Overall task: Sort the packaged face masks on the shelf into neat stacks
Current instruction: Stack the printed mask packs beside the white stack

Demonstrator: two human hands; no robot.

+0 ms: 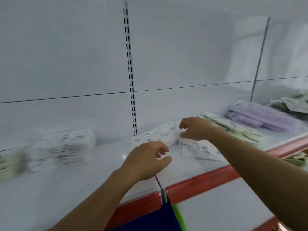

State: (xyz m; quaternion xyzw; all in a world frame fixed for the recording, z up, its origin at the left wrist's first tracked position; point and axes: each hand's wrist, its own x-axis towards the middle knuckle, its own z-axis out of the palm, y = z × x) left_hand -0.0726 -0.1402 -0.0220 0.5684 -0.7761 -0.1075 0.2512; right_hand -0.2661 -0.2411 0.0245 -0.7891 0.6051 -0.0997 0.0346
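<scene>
Much of the left side is smeared by blur: the stack of printed white mask packs (61, 145) there reads only as layered pale sheets with grey specks, and a greenish pile (7, 164) at the frame's edge is cut off, so I cannot make out what it is. Far right, a heap of grey-green packs (290, 104) runs out of the frame.

My left hand (146, 160) hovers over the white shelf (83, 177), fingers curled and loosely apart, holding nothing. My right hand (194, 129) reaches further in, thumb and forefinger narrowed over the top edge of a clear, glossy pack (196, 150) with a white printed mask inside; whether I am actually pinching it I cannot tell. Just behind lies another printed white pack (155, 135), flat and crinkly.

Beside my right wrist sit pale cream packs with dark ear loops (233, 129), fanned loosely, and next to them a lilac stack in shiny film (261, 116). The shelf is smooth, with a red front strip (200, 182). A slotted upright (130, 72) splits the back wall. Below the edge, something blue (153, 219) and a green strip (179, 217) are partly hidden.
</scene>
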